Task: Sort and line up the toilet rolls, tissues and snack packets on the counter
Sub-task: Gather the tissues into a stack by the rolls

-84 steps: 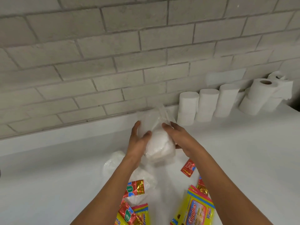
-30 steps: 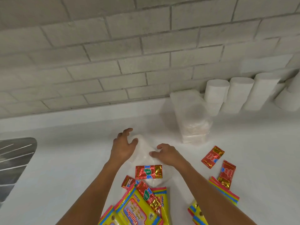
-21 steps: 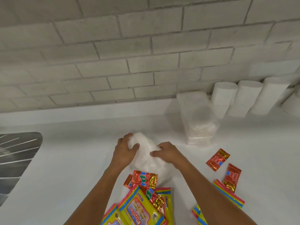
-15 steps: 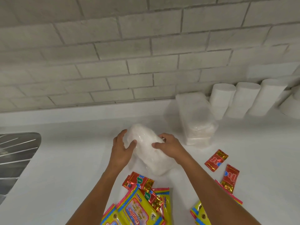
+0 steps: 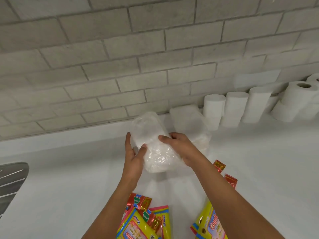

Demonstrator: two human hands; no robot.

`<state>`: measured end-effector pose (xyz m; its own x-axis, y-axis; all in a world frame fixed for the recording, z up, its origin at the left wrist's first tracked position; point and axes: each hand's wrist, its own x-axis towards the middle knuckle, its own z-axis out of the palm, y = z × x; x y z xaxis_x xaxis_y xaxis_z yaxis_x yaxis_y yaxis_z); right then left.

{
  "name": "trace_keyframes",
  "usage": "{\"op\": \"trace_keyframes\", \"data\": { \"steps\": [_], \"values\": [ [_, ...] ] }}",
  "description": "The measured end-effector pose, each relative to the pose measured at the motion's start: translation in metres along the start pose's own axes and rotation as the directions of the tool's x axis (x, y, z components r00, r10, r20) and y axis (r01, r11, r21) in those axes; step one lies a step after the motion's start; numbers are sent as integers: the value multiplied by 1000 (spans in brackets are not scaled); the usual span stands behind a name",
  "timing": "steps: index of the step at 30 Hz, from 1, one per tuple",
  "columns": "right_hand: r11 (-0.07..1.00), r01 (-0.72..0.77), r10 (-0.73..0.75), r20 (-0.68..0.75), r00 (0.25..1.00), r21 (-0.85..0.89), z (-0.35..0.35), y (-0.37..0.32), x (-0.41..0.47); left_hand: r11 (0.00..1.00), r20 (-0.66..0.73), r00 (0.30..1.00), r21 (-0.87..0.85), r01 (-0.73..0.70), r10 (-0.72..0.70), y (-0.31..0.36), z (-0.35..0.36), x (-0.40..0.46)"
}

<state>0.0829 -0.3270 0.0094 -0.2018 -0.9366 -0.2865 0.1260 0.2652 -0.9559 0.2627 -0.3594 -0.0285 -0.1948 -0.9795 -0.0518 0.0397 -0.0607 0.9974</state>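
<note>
Second tissue pack lifted off the counter and heading for the back row

Both hands are closed around a clear-wrapped tissue pack [image 5: 153, 145]: the left hand [image 5: 133, 157] cups its left side with the thumb across the front, and the right hand [image 5: 179, 149] presses on the opposite side. Half a second ago the pack was lower and nearer the snack packets [image 5: 143, 219]; now it is raised and carried toward the wall. Just behind and right of the grip stands the first tissue pack [image 5: 188, 119], with the toilet rolls [image 5: 214, 111] lined up beyond that. The packets below the wrists are unsorted, so this pack probably goes beside the first.
</note>
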Motion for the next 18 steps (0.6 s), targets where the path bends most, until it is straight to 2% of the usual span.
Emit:
{"op": "trace_keyframes", "data": {
  "steps": [5,10,18],
  "values": [
    [1000,-4,3,-69,998,-18,-26,-11,-11,998,40,998,40,-42,40,24,32,13],
    [991,-118,128,-181,975,65,-62,-10,-35,999,70,998,47,-8,5,50,72,44],
    [974,-199,217,-208,954,105,-107,22,-72,993,125,989,95,69,-81,59,135,96]
  ]
}}
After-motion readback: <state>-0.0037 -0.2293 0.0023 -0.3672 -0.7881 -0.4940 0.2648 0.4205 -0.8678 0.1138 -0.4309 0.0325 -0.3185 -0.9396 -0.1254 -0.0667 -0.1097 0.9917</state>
